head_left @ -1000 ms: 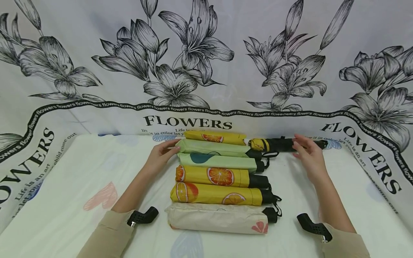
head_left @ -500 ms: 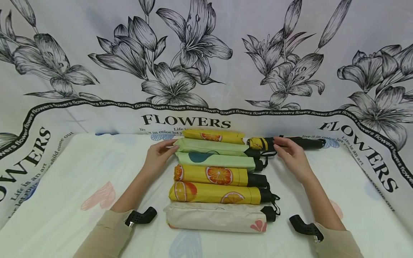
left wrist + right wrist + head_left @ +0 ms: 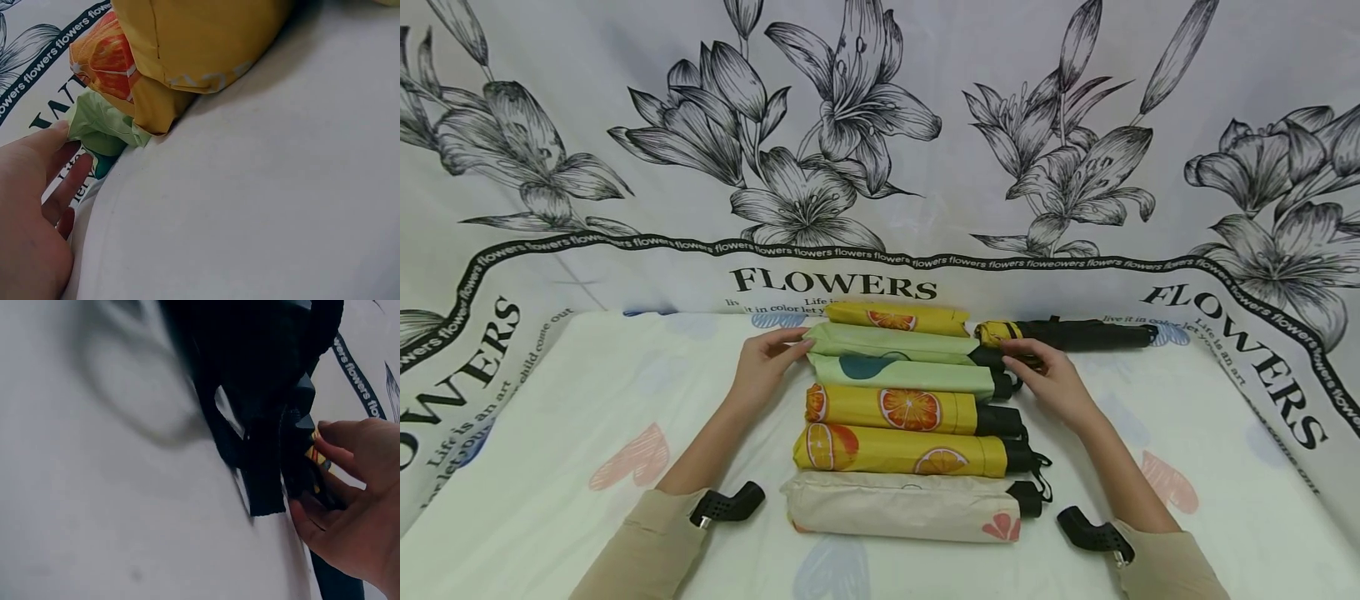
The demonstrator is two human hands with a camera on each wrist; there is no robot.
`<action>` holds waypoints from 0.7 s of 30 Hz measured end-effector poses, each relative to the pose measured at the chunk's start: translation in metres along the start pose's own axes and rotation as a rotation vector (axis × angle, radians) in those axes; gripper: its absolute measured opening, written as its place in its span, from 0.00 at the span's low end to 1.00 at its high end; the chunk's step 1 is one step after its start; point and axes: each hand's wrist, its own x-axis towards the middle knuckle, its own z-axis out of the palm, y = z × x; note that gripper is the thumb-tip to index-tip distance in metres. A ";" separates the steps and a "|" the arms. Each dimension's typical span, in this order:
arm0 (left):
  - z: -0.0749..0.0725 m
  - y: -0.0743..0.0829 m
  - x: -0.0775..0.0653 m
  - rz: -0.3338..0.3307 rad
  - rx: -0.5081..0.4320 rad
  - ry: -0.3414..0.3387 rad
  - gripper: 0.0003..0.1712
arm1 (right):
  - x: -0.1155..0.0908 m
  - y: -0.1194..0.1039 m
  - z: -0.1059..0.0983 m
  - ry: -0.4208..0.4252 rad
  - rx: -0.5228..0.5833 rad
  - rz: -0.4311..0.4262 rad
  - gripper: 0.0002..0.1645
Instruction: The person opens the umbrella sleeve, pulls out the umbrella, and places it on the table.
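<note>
Farther light-green folding umbrella (image 3: 887, 340) near worktop (image 3: 535, 492)'s far edge, left hand (image 3: 765, 357) relaxed, fingertips touching its left end, right hand (image 3: 1051, 379) at its black handle (image 3: 987, 357), grip unclear; probably best nudged evenly, no rolling.

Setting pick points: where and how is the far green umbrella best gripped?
Probably by both ends: left hand from the left on the cloth end, right hand from the right on the black handle. The far green umbrella lies crosswise, a yellow umbrella close behind and the nearer green umbrella in front, so its ends look easiest.
</note>
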 end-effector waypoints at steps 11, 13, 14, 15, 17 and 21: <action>0.000 0.002 0.000 -0.025 -0.010 0.000 0.16 | 0.004 0.006 0.001 -0.079 -0.018 0.077 0.26; 0.000 0.003 0.000 -0.024 -0.015 -0.003 0.16 | 0.005 0.007 0.001 -0.095 -0.003 0.096 0.27; 0.000 0.003 0.000 -0.024 -0.019 -0.005 0.16 | 0.005 0.007 0.002 -0.098 0.001 0.102 0.27; 0.000 0.003 -0.001 -0.026 -0.024 -0.003 0.16 | 0.006 0.007 0.002 -0.099 0.003 0.109 0.27; 0.001 0.004 -0.001 -0.026 -0.031 -0.003 0.16 | 0.006 0.007 0.003 -0.094 0.006 0.117 0.27; 0.000 0.004 -0.001 -0.027 -0.032 0.003 0.16 | 0.006 0.007 0.005 -0.062 0.000 0.101 0.25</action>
